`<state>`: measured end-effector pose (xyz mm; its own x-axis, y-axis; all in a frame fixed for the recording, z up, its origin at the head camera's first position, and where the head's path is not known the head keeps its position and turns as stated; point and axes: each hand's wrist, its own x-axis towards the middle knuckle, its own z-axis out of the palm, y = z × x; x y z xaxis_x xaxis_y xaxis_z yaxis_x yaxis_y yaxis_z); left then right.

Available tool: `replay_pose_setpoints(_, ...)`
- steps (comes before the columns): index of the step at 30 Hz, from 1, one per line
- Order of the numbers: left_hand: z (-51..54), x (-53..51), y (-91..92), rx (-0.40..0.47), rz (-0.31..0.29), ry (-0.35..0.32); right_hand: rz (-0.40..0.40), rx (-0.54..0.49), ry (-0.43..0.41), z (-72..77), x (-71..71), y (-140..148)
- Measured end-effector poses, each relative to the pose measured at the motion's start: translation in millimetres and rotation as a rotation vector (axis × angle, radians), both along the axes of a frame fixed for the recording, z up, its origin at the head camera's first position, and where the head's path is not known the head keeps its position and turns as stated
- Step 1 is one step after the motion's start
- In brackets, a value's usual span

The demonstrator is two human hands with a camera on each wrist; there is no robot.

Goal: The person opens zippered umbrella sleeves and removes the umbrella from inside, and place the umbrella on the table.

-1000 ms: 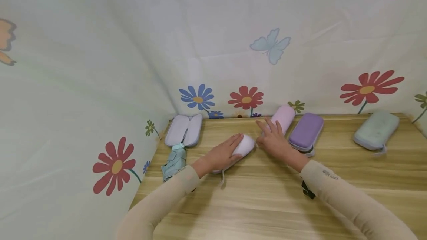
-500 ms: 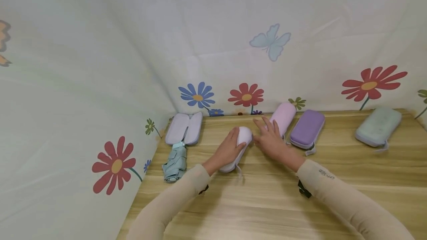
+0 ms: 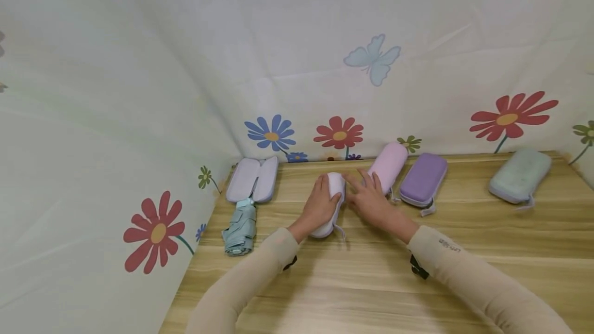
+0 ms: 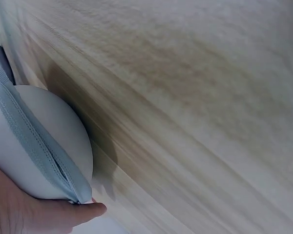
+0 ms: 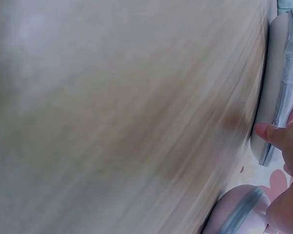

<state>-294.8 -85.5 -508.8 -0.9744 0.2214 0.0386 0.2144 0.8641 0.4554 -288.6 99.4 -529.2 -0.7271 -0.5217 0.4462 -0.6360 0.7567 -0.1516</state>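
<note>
My left hand (image 3: 319, 206) grips a white zip case (image 3: 336, 185) from its left side, low over the table. In the left wrist view, the case's grey zipper (image 4: 36, 139) runs along its edge, with part of the left hand (image 4: 24, 212) beneath. My right hand (image 3: 368, 204) is at the far right end of the case, other fingers spread. In the right wrist view, the right thumb (image 5: 278, 139) pinches at the zipper pull (image 5: 275, 126); the opposing finger is mostly hidden. A fabric strap (image 3: 341, 232) hangs from the near end.
Behind the right hand lies a pink case (image 3: 389, 163), then a purple case (image 3: 423, 179) and a green case (image 3: 521, 175). An open pale case (image 3: 252, 179) and a folded teal umbrella (image 3: 240, 228) lie on the left. A printed cloth (image 3: 297, 86) stands behind the wooden table (image 3: 325, 293).
My left hand has turned the white case more upright and shifted its far end left. My right hand has followed leftward along with the case's end.
</note>
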Motion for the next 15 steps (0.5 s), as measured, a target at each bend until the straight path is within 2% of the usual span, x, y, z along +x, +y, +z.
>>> replay_pose_setpoints(9,-0.9,-3.0,3.7,-0.025,0.016,-0.005,-0.001,0.024,0.044,2.2,-1.7,1.2)
replay_pose_setpoints(15,0.8,1.3,2.4,-0.040,0.019,-0.006,-0.003,0.038,-0.002,3.9,1.8,-0.1)
